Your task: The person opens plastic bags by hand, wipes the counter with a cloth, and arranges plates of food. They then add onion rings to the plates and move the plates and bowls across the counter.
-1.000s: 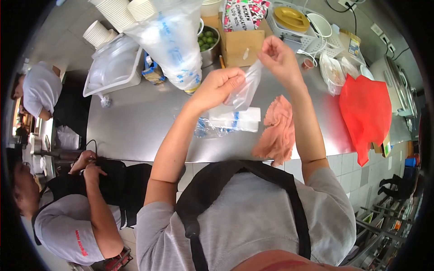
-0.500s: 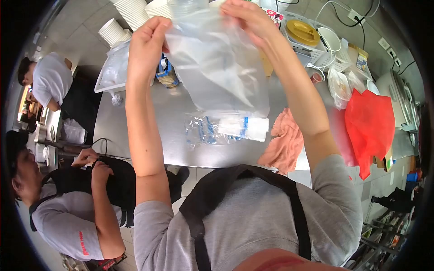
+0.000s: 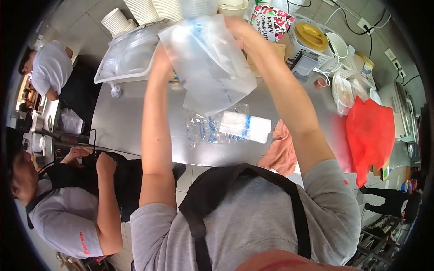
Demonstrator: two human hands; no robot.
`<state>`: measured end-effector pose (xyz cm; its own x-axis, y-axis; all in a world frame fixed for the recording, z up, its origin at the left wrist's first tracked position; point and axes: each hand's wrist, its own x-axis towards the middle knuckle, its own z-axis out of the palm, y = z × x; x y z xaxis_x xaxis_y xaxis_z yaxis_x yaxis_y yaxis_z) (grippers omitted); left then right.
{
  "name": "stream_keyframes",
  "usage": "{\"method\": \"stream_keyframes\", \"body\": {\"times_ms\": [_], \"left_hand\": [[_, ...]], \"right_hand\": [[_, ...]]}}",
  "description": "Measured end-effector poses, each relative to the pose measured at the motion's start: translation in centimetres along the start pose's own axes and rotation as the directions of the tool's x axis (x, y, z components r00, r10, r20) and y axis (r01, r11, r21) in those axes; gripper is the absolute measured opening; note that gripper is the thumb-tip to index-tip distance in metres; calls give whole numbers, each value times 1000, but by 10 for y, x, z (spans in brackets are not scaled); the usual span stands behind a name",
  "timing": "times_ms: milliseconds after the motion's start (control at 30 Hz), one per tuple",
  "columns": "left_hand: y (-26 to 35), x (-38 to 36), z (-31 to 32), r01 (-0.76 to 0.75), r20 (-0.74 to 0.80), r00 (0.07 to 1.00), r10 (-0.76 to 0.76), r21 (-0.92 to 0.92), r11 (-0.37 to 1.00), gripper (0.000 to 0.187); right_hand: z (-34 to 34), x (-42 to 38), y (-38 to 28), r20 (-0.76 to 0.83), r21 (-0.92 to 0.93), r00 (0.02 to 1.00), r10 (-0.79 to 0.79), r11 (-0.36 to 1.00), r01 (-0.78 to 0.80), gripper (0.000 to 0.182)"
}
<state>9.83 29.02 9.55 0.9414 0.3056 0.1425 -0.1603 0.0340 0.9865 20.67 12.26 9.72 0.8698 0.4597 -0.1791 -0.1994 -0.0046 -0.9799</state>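
Note:
A translucent plastic bag [image 3: 212, 67] hangs in front of me above the steel table. My right hand [image 3: 238, 32], blurred by motion, is closed at the bag's upper right edge. At the bag's left side is my left hand [image 3: 163, 58], its fingers hidden behind the plastic. On the table below lies a clear wrapper with blue print [image 3: 201, 128]. A folded white bundle with a blue band [image 3: 246, 126] rests partly on this wrapper. Close to the table's front edge lies a pink cloth [image 3: 279, 151].
A white tray of clear lids [image 3: 129, 56] stands at left, with stacked white cups [image 3: 138, 11] behind. A kitchen log book [image 3: 269, 22], a basket with a yellow lid [image 3: 311, 36] and a red bag [image 3: 370, 131] are at right. Two people in grey shirts stand at left.
The plastic bag has been raised and tilted, its lower edge swinging left. My left hand has dropped behind it, while my right hand has moved slightly down. The log book is now more visible.

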Motion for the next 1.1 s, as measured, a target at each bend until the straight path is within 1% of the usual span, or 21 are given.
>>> {"method": "stream_keyframes", "body": {"times_ms": [33,100,133,167,200,233,267,300,333,400,467,533,600,633,667,800,833,900,933,1000,1100], "left_hand": [[-26,5,-2,25,-5,1000,-25,-66,998,21],[-65,16,-10,42,-4,999,-43,-129,991,24],[-81,22,-18,-43,26,999,40,144,989,28],[-88,25,-23,-134,74,991,113,401,906,33],[-84,24,-25,-135,72,991,116,396,908,33],[-74,19,-28,-167,104,986,131,575,801,34],[-65,12,-32,-193,138,981,135,731,655,35],[-51,2,-34,-194,137,981,137,733,652,35],[-33,-7,-35,-184,189,977,102,485,855,34],[-3,-16,-29,-129,253,964,78,189,974,33],[17,-24,-21,-212,304,929,213,-37,977,31],[2,16,-16,-168,346,934,93,194,967,33],[-48,49,-18,-216,356,910,210,-25,976,37],[-53,44,-17,-217,356,911,211,-24,976,37],[-62,35,-16,-232,349,919,181,109,967,35],[-72,3,-4,-274,295,949,112,594,756,26],[-73,8,-7,-255,348,935,73,514,819,27],[-74,-1,-1,-221,284,950,130,316,923,36],[-71,-7,2,-190,215,962,166,97,977,44],[-63,-11,3,-247,217,958,188,288,925,45],[-73,-17,1,-390,254,920,298,539,746,47]], "right_hand": [[4,-23,4,-1,3,1000,-3,1000,3,28],[13,-79,13,337,580,935,-110,806,-114,29],[11,-66,23,335,580,935,-113,807,-110,29],[6,-38,46,116,71,949,-294,955,287,29],[1,-10,68,33,-516,840,-541,711,478,30],[4,-7,70,124,-907,662,-739,186,378,31],[-3,-10,73,126,-906,664,-737,187,381,31],[-6,-32,54,4,-775,816,-577,514,367,32],[-6,-50,35,-54,-567,928,-367,776,274,33],[-1,-72,20,39,140,854,-520,849,510,32],[7,-76,3,54,94,820,-570,820,564,31],[11,-61,3,74,54,776,-627,779,624,29],[7,-29,22,241,-808,900,-362,439,393,27],[17,-44,46,288,-226,710,-643,674,703,31],[19,-49,58,291,-225,711,-641,676,702,31],[11,-60,73,325,-882,806,-495,148,447,33],[10,-68,76,328,-881,805,-494,147,449,33],[8,-84,76,-144,-325,807,-573,798,508,31],[7,-92,67,-142,-328,805,-576,795,510,31],[3,-107,51,-61,622,954,-294,736,267,24],[-4,-117,68,46,209,876,-480,862,462,20]]}}
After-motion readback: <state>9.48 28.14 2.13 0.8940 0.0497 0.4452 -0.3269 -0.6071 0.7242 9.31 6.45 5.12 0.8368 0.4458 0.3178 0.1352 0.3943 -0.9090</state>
